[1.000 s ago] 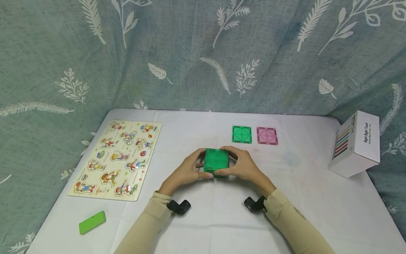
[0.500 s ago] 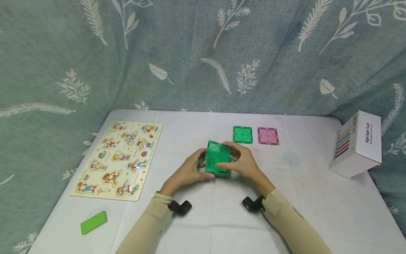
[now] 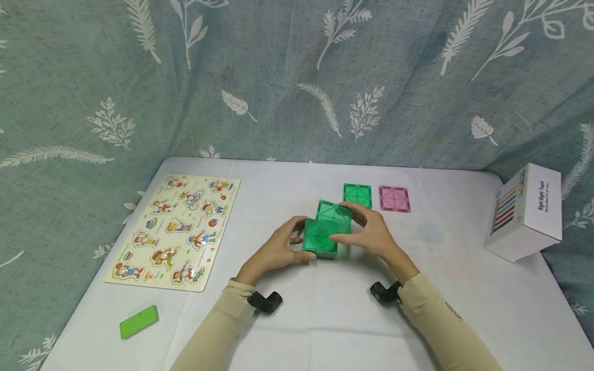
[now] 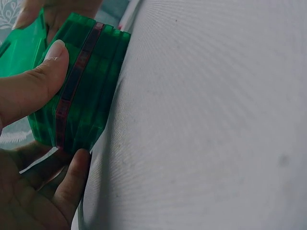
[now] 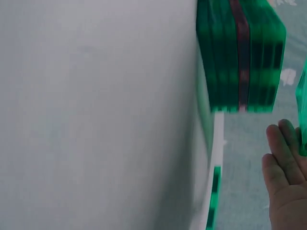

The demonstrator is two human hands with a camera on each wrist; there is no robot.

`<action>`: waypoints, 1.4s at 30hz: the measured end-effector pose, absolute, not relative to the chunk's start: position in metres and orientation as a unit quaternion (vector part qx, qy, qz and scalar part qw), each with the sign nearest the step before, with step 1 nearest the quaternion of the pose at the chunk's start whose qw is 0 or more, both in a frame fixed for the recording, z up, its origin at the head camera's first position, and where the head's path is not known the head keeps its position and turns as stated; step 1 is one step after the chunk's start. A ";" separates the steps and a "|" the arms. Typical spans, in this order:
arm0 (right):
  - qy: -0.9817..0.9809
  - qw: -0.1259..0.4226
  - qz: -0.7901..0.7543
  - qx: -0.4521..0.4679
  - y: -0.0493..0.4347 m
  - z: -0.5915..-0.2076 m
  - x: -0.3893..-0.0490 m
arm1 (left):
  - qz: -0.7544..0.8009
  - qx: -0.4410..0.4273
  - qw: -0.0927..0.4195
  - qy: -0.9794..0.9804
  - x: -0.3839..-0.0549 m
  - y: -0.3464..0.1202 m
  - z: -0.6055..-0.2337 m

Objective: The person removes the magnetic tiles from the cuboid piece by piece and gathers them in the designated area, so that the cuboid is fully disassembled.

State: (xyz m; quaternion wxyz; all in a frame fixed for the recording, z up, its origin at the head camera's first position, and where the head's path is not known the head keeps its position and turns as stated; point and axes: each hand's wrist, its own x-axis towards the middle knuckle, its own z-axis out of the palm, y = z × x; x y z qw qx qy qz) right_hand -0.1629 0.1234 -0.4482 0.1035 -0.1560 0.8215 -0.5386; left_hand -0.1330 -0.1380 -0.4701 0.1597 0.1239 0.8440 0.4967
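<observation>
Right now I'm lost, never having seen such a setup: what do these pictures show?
No robot here: you see a person's bare left hand and right hand. The wide picture looks down from the head; the two close-ups come from the wrists. The left hand grips a stack of translucent, mostly green square tiles; the right hand holds another translucent green square tile. On the white-covered table are a flat green square tile, a flat pink square tile, an illustrated cream rectangular board, a bright green rectangular block and a white cardboard box.
</observation>
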 end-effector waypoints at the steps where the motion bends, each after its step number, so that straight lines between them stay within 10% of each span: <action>1: 0.824 0.101 -0.536 -0.154 0.126 -0.448 -0.164 | 0.496 0.123 0.159 0.845 -0.133 -0.138 -0.470; 42: 0.925 0.111 -0.363 -0.028 0.293 -0.432 -0.214 | 0.495 0.112 0.159 0.847 -0.132 -0.137 -0.471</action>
